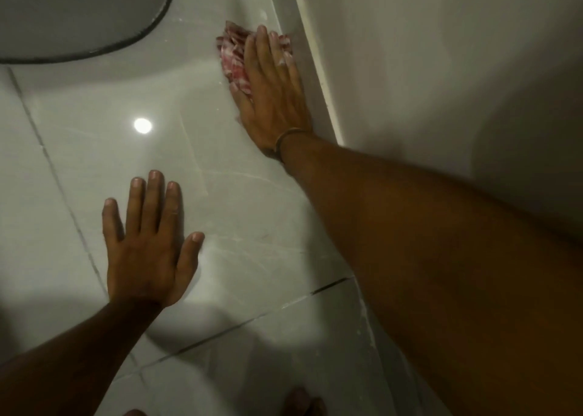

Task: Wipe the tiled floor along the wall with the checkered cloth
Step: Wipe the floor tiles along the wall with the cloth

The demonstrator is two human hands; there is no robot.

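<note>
The right arm (426,242) is closest, big and dark. It reaches out along the right edge of the floor (236,213). At its end the right hand (271,100) lies flat with straight fingers and presses down on a red and white cloth (232,56). The cloth is bunched up under the fingers at the floor's right edge. It sits just beside the low white strip (310,52) at the bottom of the wall (441,68). A thin band (285,138) sits on that wrist.

The left hand (148,248) is flat too, with its fingers spread wide, and it holds nothing. It rests on the shiny tiles nearer the middle of the floor, well apart from the cloth. It looks like it props the person up.

A grey mat (79,15) with a dark rim lies at the far left. A lamp makes a bright spot (142,125) on the tiles.

The job looks like wiping the floor next to the wall. The tiles look smooth and may be wet, so the propping hand could slip if too much weight goes on it. The right hand only presses the cloth and does not grip it, so a hard push could make the cloth slide out. The knuckles are right by the strip and could scrape on it.
</note>
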